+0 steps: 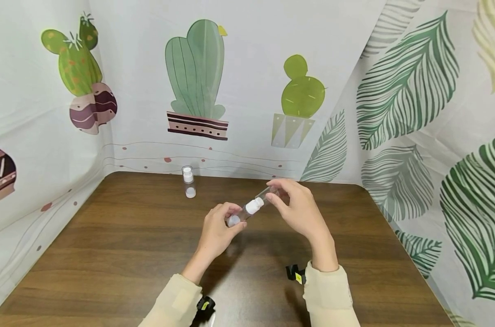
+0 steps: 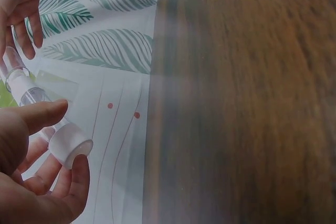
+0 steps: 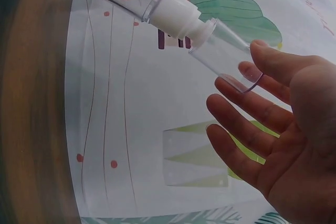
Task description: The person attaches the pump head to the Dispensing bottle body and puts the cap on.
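My left hand [image 1: 217,230] grips the lower body of a small clear pump bottle [image 3: 170,14] with a white collar, tilted up to the right above the table. Between thumb and fingers, my right hand [image 1: 300,206] pinches a clear cap [image 3: 228,51]. The cap's open end sits at the white pump head, partly over it. In the left wrist view the bottle's white base [image 2: 71,142] shows between the left thumb and fingers.
A second clear bottle [image 1: 190,184] with a white pump stands upright near the back edge of the brown wooden table [image 1: 121,254]. Behind the table hangs a white cloth [image 1: 247,68] printed with cacti and leaves.
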The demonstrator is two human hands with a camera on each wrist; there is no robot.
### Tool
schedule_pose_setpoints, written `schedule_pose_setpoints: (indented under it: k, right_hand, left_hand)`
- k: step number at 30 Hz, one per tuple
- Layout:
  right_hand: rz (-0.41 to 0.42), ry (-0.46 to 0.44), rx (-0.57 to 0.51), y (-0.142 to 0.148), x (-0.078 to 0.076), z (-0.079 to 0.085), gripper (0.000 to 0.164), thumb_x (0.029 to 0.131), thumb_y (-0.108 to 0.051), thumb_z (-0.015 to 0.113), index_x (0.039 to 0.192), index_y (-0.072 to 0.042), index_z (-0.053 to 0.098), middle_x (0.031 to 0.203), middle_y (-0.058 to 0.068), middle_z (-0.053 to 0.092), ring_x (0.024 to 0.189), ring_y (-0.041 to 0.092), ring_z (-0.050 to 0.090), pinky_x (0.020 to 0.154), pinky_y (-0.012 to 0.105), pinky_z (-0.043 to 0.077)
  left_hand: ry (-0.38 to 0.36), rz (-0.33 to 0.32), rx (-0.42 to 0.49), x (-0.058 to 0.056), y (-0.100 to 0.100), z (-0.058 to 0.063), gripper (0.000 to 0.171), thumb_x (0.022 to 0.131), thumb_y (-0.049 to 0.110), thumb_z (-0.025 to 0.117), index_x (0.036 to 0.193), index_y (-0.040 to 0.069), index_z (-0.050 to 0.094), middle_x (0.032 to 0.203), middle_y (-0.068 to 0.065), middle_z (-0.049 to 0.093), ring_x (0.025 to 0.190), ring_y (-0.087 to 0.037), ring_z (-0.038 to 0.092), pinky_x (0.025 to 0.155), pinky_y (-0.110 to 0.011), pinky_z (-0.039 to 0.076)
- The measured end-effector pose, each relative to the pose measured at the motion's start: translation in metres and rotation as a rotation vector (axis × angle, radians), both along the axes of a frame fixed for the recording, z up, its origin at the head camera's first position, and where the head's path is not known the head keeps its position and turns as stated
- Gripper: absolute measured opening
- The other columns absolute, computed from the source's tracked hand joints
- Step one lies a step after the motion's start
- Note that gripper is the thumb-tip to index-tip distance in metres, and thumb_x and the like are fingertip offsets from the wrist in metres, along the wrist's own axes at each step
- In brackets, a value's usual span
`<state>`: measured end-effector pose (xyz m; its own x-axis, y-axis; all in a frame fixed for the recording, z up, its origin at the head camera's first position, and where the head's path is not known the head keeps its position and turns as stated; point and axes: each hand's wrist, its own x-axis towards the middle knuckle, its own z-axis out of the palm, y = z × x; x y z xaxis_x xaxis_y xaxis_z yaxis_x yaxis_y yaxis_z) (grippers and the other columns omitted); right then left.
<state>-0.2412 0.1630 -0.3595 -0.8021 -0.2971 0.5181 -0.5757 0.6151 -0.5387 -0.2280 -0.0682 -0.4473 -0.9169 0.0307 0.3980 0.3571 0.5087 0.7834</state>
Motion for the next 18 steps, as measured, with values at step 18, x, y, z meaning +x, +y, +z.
schedule_pose_setpoints:
  k: [18]
  right_hand:
    - [0.04,-0.011,0.027,-0.0072,-0.0003,-0.0039,0.026,0.098,-0.017,0.078,0.124,-0.012,0.073,0.101,-0.003,0.072,0.091,0.021,0.066,0.086,0.039,0.055]
  left_hand:
    - [0.019,-0.002,-0.016,0.0004,-0.0006,0.0007,0.036,0.079,0.016,0.095,0.11,0.015,0.075,0.106,-0.002,0.074,0.096,-0.021,0.065,0.084,-0.04,0.047]
